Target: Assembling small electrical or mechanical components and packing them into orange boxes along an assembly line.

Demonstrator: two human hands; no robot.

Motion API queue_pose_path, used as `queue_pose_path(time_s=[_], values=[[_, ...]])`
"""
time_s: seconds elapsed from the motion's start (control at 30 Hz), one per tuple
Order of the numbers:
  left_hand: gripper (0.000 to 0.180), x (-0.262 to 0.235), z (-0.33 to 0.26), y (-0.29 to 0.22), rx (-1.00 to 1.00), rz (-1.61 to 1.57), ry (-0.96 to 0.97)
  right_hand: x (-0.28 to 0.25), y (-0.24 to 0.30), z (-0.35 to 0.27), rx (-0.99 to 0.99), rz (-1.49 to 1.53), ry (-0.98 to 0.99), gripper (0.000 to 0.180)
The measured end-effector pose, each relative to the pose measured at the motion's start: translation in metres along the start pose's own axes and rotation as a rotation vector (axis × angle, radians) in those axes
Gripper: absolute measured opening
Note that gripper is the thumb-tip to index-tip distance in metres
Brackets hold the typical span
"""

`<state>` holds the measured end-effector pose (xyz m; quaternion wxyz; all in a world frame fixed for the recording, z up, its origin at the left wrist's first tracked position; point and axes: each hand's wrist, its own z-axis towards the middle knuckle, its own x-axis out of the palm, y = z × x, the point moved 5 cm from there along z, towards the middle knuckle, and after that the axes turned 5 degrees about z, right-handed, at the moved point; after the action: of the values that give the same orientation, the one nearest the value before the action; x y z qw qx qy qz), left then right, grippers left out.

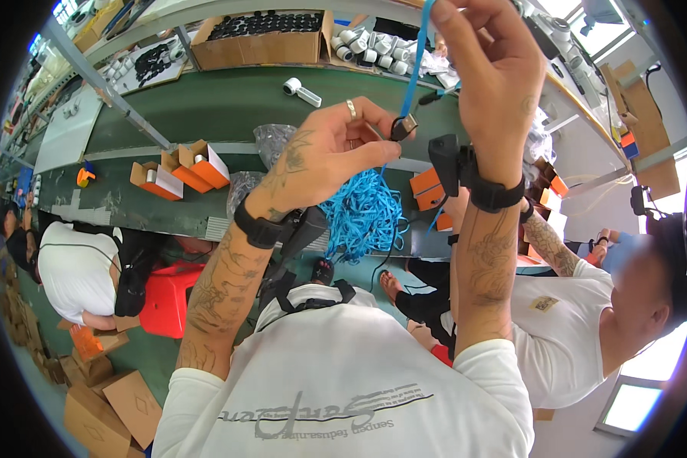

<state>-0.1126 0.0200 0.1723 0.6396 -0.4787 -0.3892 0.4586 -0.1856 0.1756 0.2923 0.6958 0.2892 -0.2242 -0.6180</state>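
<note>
Above the green bench's near edge, the left hand (324, 156) pinches the small metal clip (404, 126) of a blue lanyard strap (416, 69) while the right hand (496, 72) grips it higher; light and limp, it looks best held by the stiff clip.

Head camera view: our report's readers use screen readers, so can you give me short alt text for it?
A person's left hand pinches the small dark clip at the end of a blue strap, while the right hand holds the strap higher up. Below lies a heap of blue straps on a green workbench, with orange boxes nearby.
</note>
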Motion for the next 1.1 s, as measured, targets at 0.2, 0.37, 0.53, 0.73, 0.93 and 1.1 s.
queue_pose_path(time_s=[0.2,0.37,0.53,0.73,0.93,1.1], values=[[0.019,-0.014,-0.014,0.0,0.029,-0.188,-0.075,-0.09,-0.018,-0.016,-0.089,-0.086,-0.316,0.016],[0.021,-0.01,-0.022,-0.018,0.081,-0.219,-0.098,-0.116,-0.115,-0.116,0.292,-0.521,-0.124,0.012],[0.02,-0.004,-0.026,-0.024,0.033,-0.157,-0.13,-0.053,-0.113,-0.18,0.329,-0.328,0.2,0.036],[0.019,0.005,-0.03,0.0,-0.136,-0.163,-0.204,0.027,-0.054,-0.193,0.457,0.365,0.111,0.065],[0.024,-0.017,-0.058,0.011,-0.161,0.102,-0.41,0.037,-0.064,-0.199,0.57,-0.131,0.187,0.019],[0.028,-0.034,-0.082,0.036,-0.289,0.308,-0.52,0.028,-0.065,-0.205,0.604,-0.081,0.167,0.022]])
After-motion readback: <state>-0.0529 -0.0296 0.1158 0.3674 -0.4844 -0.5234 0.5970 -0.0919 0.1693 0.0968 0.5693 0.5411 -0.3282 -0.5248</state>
